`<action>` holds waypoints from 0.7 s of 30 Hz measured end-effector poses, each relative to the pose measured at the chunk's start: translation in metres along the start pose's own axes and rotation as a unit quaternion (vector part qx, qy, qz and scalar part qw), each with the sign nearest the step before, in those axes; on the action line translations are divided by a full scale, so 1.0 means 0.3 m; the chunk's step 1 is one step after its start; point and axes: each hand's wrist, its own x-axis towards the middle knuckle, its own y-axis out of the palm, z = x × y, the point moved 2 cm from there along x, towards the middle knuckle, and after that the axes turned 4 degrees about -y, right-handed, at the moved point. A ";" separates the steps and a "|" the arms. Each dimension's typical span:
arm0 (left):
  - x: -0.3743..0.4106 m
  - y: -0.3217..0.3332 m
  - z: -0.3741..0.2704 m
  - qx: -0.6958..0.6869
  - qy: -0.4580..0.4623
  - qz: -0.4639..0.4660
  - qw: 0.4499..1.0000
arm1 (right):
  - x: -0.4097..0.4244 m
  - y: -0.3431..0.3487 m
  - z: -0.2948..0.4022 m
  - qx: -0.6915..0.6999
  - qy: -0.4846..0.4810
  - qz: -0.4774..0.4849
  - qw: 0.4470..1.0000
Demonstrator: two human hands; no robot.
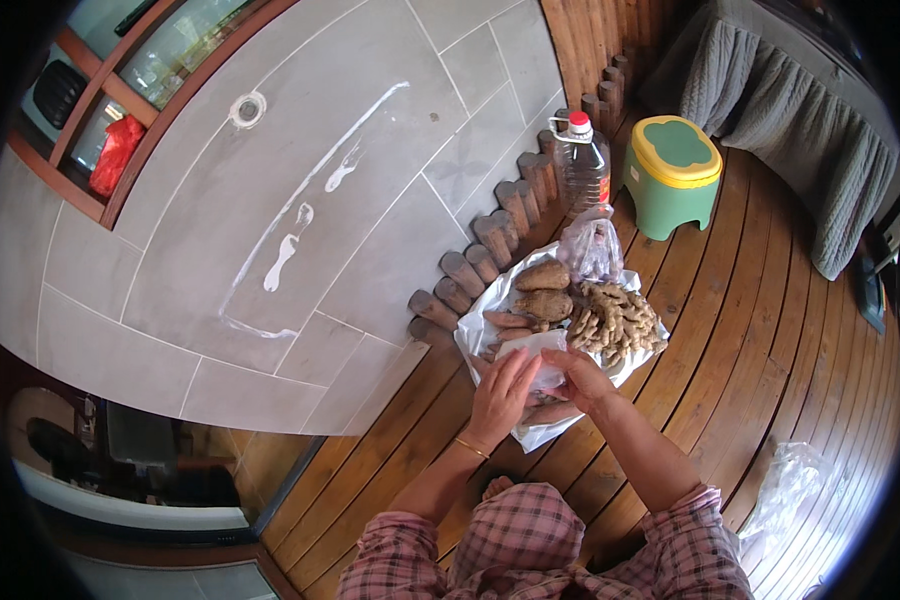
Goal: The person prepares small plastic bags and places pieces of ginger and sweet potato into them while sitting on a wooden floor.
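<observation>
My left hand (502,394) and my right hand (581,379) meet over a white, translucent plastic bundle (534,346), perhaps rolled or folded bags. The left fingers lie stretched along its near side, while the right thumb and fingers pinch its right end. Beneath it a white plastic sheet or bag (546,436) is spread on the floor. On that sheet are knobbly ginger roots (616,324), two large brown tubers (544,291) and several orange-brown roots (508,320), partly hidden by my hands. A knotted clear bag (591,247) with purplish contents rests at the far edge.
A large clear bottle (583,169) with a red cap stands behind the produce, near a green stool (671,176) with a yellow-rimmed top. Short log edging (461,274) runs along the tiled wall (375,247). Crumpled clear plastic (784,487) lies right on the wooden floor (720,360).
</observation>
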 end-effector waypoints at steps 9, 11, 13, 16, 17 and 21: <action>-0.050 -0.122 0.235 0.018 -0.086 -0.046 0.995 | 0.186 0.264 -0.067 0.051 0.022 0.122 0.991; -0.091 -0.182 0.357 -0.044 -0.133 -0.056 0.988 | 0.194 0.397 -0.070 -0.011 0.045 0.123 0.991; -0.144 -0.213 0.464 -0.071 -0.240 -0.074 0.965 | 0.234 0.471 -0.054 -0.055 0.096 0.159 0.981; -0.160 -0.261 0.592 -0.238 -0.362 -0.191 0.881 | 0.366 0.514 -0.070 -0.272 -0.046 0.110 0.955; -0.177 -0.272 0.628 -0.266 -0.385 -0.210 0.858 | 0.393 0.534 -0.081 -0.388 -0.163 0.098 0.902; -0.175 -0.234 0.713 -0.303 -0.418 -0.237 0.823 | 0.555 0.571 -0.145 -0.629 -0.411 -0.006 0.660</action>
